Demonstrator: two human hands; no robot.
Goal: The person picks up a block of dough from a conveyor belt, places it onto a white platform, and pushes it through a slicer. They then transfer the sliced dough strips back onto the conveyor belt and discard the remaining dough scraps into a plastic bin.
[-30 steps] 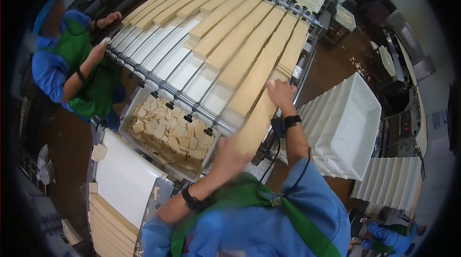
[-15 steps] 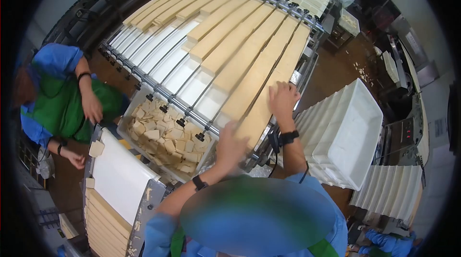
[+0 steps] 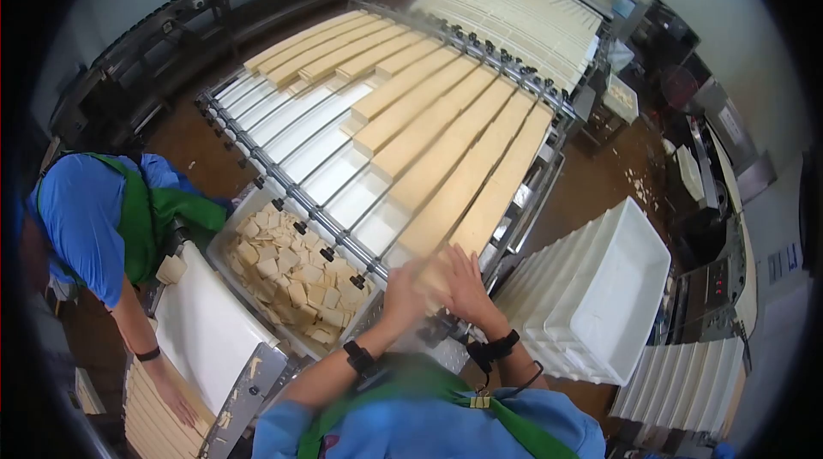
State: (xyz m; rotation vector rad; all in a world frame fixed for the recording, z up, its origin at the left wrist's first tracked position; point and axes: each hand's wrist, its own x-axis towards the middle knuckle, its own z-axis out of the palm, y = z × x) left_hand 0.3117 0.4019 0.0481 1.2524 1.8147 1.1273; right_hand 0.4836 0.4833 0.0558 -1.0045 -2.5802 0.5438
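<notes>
Long rows of thin tan squares point(image 3: 446, 129), packed face to face, lie in the lanes of a slatted white table point(image 3: 330, 176). At the near end of the rightmost row point(image 3: 493, 193), both my hands are closed around the end portion. My right hand point(image 3: 470, 292) lies over its top and right side, with the fingers pointing up the row. My left hand point(image 3: 403, 298) presses from the left; its fingers are blurred and partly hidden. Metal guide rods point(image 3: 330, 228) with black knobs run along the table's near edge, just left of my hands.
A white tub point(image 3: 300, 343) of loose tan pieces point(image 3: 287, 266) stands below the table. Stacked white crates point(image 3: 613, 322) are at right. At left, a co-worker point(image 3: 86, 219) leans over a lower white belt point(image 3: 210, 309), one hand on tan rows point(image 3: 154, 416).
My right hand has slid down the rightmost row to its near end, beside my left hand. The co-worker has bent forward and put a hand on the lower-left rows. The view has shifted.
</notes>
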